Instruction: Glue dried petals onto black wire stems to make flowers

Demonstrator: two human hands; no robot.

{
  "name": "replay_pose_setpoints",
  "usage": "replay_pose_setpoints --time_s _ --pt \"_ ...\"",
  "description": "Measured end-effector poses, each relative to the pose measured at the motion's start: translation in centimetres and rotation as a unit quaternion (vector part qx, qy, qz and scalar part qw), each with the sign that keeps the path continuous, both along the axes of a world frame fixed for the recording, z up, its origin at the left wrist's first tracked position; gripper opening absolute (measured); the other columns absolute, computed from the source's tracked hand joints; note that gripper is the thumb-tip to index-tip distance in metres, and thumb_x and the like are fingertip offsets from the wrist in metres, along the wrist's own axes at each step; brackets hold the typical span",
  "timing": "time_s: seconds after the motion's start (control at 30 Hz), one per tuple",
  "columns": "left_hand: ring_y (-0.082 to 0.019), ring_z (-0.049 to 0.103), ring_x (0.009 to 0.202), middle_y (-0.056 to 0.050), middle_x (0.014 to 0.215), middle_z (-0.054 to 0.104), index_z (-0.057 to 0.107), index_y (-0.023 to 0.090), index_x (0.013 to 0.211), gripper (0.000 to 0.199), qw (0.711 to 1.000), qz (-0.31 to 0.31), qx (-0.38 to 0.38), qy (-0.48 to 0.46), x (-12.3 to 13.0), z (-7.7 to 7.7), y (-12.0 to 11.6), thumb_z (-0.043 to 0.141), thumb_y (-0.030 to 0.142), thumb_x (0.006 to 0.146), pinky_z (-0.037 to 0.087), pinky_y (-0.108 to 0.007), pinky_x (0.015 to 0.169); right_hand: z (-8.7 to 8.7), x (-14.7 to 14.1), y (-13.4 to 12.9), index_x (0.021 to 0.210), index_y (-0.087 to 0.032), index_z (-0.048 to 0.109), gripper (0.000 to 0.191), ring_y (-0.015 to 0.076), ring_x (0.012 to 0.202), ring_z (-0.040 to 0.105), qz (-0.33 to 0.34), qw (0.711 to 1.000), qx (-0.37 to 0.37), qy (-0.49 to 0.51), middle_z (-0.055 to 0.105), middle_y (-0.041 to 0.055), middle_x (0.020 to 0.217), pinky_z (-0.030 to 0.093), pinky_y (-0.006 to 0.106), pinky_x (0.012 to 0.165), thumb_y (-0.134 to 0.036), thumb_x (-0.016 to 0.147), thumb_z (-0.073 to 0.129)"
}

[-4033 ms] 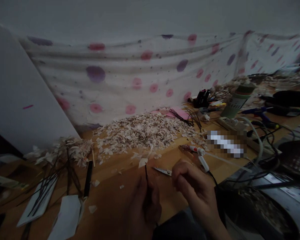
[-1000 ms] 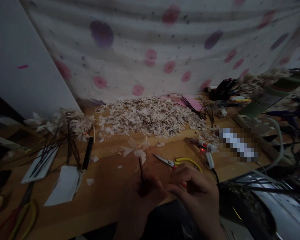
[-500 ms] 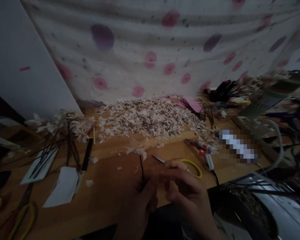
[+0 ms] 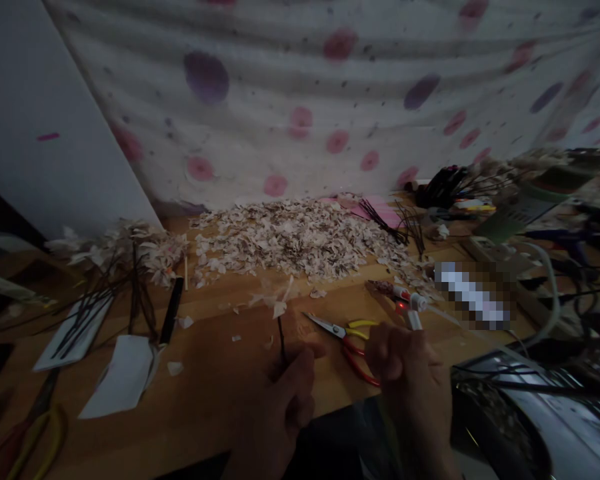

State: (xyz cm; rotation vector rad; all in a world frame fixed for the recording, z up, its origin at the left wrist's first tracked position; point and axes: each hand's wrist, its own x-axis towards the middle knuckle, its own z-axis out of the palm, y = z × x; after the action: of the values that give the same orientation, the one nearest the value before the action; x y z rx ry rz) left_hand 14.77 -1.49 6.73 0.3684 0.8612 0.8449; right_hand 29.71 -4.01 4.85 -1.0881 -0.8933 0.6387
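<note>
a left hand (image 4: 275,413), fingers curled closed, pinches a thin dark wire stem (image 4: 281,337) upright above the near edge of a honey-toned wooden table (image 4: 205,407). at the stem's tip, a papery pale petal flower (image 4: 276,298) splays out in ragged, translucent points. the right hand (image 4: 409,373) curls into a loose fist, apart from the left, just below a slim white corded tool (image 4: 415,319); whether it grips the tool cannot be told. beside it lie snips (image 4: 330,327) with steel blades and red-and-yellow handles (image 4: 360,350). beyond, a broad, flaky mound of torn petals (image 4: 290,240) spreads across the far table, with a pink paper sheet (image 4: 375,211) at its right. to the left, finished petal sprays (image 4: 153,257) lean over wiry black stems on a white card (image 4: 75,327), near a crumpled white paper sheet (image 4: 120,377). a polka-dotted cloth (image 4: 280,113) hangs in soft folds behind.
</note>
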Motion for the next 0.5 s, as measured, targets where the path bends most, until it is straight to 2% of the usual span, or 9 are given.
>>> replay_pose_setpoints --time_s 0.07,0.13,0.2,0.37,0.43,0.5 --pt "0.000 0.020 0.041 0.009 0.045 0.032 0.077 0.014 0.068 0.040 1.000 -0.008 0.004 -0.002 0.1 0.0 0.0 0.091 0.048 0.052 0.017 -0.014 0.038 0.3 -0.3 -0.3 0.056 -0.020 0.051 0.049 0.0120 0.055 0.045 0.038 0.995 -0.015 -0.092 0.045 -0.0021 0.055 0.036 0.025 0.053 -0.040 0.100 0.045" --pt "0.000 0.022 0.040 0.009 0.045 0.034 0.077 0.015 0.068 0.040 1.000 -0.020 0.006 0.002 0.3 0.0 0.0 0.091 0.049 0.052 0.017 -0.014 0.038 0.6 -0.8 -0.5 0.073 -0.021 0.058 0.031 0.0121 0.058 0.049 0.071 0.980 -0.028 -0.184 0.052 -0.0020 0.064 0.039 0.025 0.055 -0.036 0.099 0.050" --pt "0.000 0.023 0.039 0.008 0.045 0.037 0.077 0.015 0.067 0.040 1.000 -0.026 0.010 0.008 0.6 -0.1 -0.2 0.091 0.049 0.051 0.016 -0.014 0.038 0.7 -1.4 -0.6 0.087 -0.023 0.058 0.017 0.0119 0.059 0.052 0.077 0.968 -0.025 -0.236 0.054 -0.0021 0.070 0.040 0.024 0.054 -0.030 0.099 0.049" --pt "-0.001 0.030 0.040 0.008 0.043 0.038 0.077 0.016 0.068 0.040 0.998 -0.008 0.026 0.052 1.2 -0.5 -0.7 0.089 0.052 0.053 0.020 -0.015 0.041 -0.1 -2.2 -0.4 0.083 -0.023 0.052 0.015 0.0124 0.058 0.050 -0.048 0.933 0.019 -0.355 0.049 -0.0033 0.065 0.038 0.024 0.054 -0.017 0.096 0.048" --pt "-0.002 0.029 0.039 0.008 0.040 0.036 0.076 0.015 0.062 0.043 0.998 -0.022 0.025 0.060 1.4 -0.4 -1.0 0.088 0.055 0.051 0.020 -0.017 0.041 -0.8 -2.2 -0.5 0.081 -0.023 0.050 0.016 0.0124 0.058 0.050 -0.079 0.933 0.013 -0.351 0.050 -0.0031 0.066 0.038 0.025 0.055 -0.016 0.096 0.049" --pt "-0.002 0.028 0.039 0.008 0.039 0.035 0.071 0.015 0.055 0.046 0.997 -0.028 0.018 0.066 1.6 -0.2 -1.1 0.089 0.056 0.047 0.019 -0.017 0.042 -1.4 -2.0 -0.7 0.079 -0.023 0.049 0.017 0.0120 0.056 0.049 -0.078 0.941 0.016 -0.328 0.049 -0.0033 0.065 0.037 0.026 0.054 -0.018 0.096 0.050"
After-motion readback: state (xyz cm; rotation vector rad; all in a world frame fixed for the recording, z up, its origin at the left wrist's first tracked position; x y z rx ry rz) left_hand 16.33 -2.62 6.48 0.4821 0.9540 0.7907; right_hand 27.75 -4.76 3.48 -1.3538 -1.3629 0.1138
